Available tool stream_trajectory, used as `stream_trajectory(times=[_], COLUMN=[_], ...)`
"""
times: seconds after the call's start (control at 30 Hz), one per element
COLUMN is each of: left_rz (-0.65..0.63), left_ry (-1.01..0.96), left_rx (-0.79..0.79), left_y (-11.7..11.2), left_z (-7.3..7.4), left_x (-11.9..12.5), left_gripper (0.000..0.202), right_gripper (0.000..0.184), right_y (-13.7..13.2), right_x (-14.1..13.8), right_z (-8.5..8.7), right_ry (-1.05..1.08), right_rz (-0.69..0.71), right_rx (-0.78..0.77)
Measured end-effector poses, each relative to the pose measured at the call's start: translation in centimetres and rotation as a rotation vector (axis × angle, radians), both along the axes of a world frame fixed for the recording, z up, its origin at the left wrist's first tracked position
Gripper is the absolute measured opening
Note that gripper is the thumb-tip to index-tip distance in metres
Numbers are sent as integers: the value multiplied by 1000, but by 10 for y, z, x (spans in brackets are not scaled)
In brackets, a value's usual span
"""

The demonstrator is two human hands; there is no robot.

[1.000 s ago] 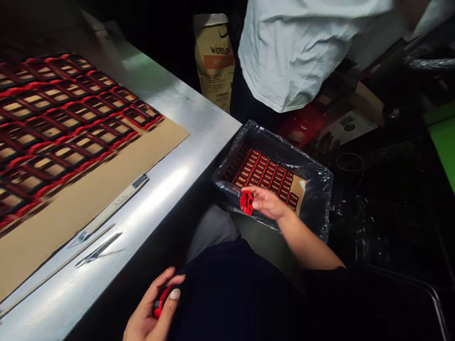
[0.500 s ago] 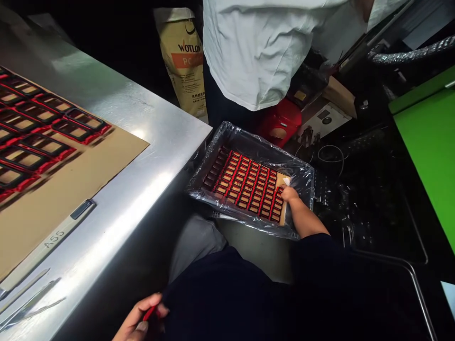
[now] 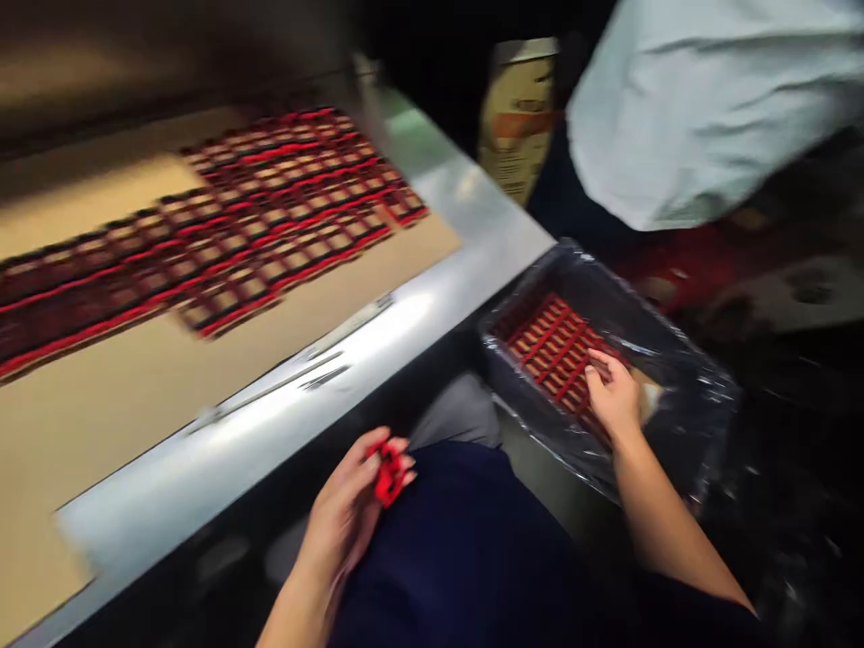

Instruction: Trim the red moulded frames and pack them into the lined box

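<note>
My left hand (image 3: pixel 351 504) is over my lap, fingers closed on a small red plastic part (image 3: pixel 390 472). My right hand (image 3: pixel 613 394) reaches into a plastic-lined box (image 3: pixel 681 360) beside my knee, its fingers resting on rows of red and black frame parts (image 3: pixel 550 342); motion blur hides whether it grips one. More rows of the same frame parts (image 3: pixel 270 216) lie on a cardboard sheet (image 3: pixel 202 360) on the metal table.
The metal table's edge (image 3: pixel 418 315) runs diagonally past my knees, with thin metal tools (image 3: pixel 297 378) on it. Another person in a white shirt (image 3: pixel 702 108) stands behind the box. A paper sack (image 3: pixel 517 117) stands on the floor.
The view has swung left and blurred. My right hand has moved from the box's far corner toward its middle. My left hand has risen, the red part showing more.
</note>
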State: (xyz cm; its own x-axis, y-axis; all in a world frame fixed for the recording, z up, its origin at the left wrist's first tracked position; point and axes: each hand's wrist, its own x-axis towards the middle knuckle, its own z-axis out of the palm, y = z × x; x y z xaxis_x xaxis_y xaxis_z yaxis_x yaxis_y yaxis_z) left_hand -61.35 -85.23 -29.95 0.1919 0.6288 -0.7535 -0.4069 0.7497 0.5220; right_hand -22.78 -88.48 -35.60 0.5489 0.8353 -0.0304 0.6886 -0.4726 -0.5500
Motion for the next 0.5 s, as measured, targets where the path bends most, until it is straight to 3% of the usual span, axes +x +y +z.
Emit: stream_trajectory(times=[0.07, 0.17, 0.23, 0.33, 0.43, 0.5], left_rz=[79, 185, 246, 353, 449, 428], left_ry=[-29, 72, 171, 189, 26, -59], left_rx=[85, 226, 303, 360, 438, 525], left_y=[3, -2, -15, -42, -67, -78], left_z=[4, 5, 4, 3, -1, -3], left_x=[-8, -27, -43, -67, -87, -98], left_gripper=[63, 65, 65, 62, 51, 47], right_gripper=[44, 49, 37, 30, 31, 32], right_y=[15, 20, 21, 28, 35, 34], right_x=[-88, -212, -268, -308, -322, -327], right_z=[14, 38, 47, 52, 53, 54], right_ry=[218, 627, 827, 957, 1011, 1017], right_rz=[396, 952, 1023, 1070, 1169, 1210], right_rx=[67, 50, 13, -153, -324, -360])
